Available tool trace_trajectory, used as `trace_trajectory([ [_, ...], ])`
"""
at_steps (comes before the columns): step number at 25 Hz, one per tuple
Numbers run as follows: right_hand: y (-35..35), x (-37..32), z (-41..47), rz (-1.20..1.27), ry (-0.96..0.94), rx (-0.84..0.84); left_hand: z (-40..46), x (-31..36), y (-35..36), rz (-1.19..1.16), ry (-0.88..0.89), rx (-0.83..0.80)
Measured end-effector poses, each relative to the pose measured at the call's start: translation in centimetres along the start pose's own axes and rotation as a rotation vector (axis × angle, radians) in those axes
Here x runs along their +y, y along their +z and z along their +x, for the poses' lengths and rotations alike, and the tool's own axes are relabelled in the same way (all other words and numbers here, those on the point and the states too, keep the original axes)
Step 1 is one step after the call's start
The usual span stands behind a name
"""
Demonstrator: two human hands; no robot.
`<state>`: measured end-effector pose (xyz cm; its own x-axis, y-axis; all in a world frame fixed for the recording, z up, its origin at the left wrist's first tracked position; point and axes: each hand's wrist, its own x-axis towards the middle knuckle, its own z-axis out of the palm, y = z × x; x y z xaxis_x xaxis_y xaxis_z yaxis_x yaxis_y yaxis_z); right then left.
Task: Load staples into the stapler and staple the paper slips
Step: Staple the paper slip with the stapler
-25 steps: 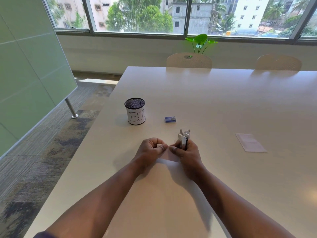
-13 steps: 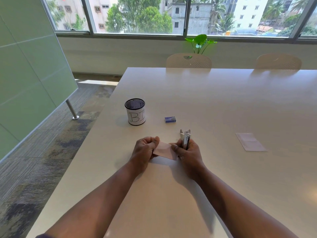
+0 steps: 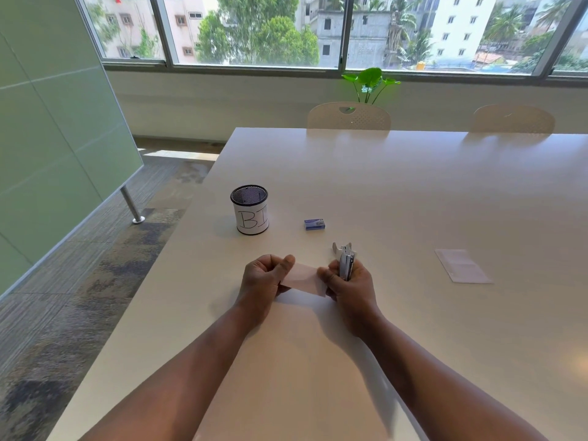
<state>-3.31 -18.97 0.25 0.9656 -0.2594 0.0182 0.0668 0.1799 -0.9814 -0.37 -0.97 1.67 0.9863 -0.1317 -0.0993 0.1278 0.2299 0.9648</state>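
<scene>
Mesh cup [image 3: 250,211] labelled "BI" far left on table [image 3: 413,192], left hand [image 3: 262,281] pinching paper slip [image 3: 304,279] above the table, staple box [image 3: 314,224] beyond, right hand [image 3: 351,286] curled round stapler [image 3: 345,261] while pinching slip's other end, more slips [image 3: 461,265] well right

Both bare forearms reach up from the bottom edge and converge toward the middle. The left forearm enters from about 7 o'clock, the right from about 5 o'clock. The left hand [image 3: 265,278] is curled into a loose fist, knuckles up, its thumb lying toward 2 o'clock and pinching the left end of a paper slip [image 3: 304,279]. The right hand [image 3: 351,286] has its fingers wrapped round a stapler [image 3: 345,261], which stands up out of the fist toward 12 o'clock, while its thumb presses the slip's right end. The hands sit near each other, apart.
</scene>
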Motion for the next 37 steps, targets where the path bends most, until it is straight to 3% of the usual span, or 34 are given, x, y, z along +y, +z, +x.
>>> trace_trajectory([
  [3,-0.1,0.1,-0.1,-0.008,-0.005,0.054,0.1,0.0,-0.2,0.051,-0.002,-0.056],
  [7,-0.1,0.3,-0.1,0.001,-0.004,0.073,0.7,0.1,-0.2,-0.026,-0.060,0.006],
  [10,0.4,0.5,-0.2,-0.214,-0.046,0.062,0.9,0.1,-0.3,-0.142,-0.064,0.088],
  [15,0.7,0.3,-0.1,-0.182,-0.007,-0.017,0.8,-0.2,-0.5,-0.230,-0.014,0.098],
  [21,1.5,-0.4,-0.3,-0.182,-0.045,-0.135,0.8,0.7,-0.4,-0.385,-0.107,0.074],
  [27,2.4,-1.6,-0.8,-0.139,0.011,-0.256,1.0,2.2,0.6,-0.311,-0.091,0.079],
  [31,2.7,-2.5,-0.8,-0.038,0.092,-0.278,0.3,2.8,1.1,-0.253,-0.030,-0.001],
  [37,3.0,-2.7,-0.8,0.064,0.069,-0.295,0.0,3.4,1.3,-0.142,0.086,0.043],
])
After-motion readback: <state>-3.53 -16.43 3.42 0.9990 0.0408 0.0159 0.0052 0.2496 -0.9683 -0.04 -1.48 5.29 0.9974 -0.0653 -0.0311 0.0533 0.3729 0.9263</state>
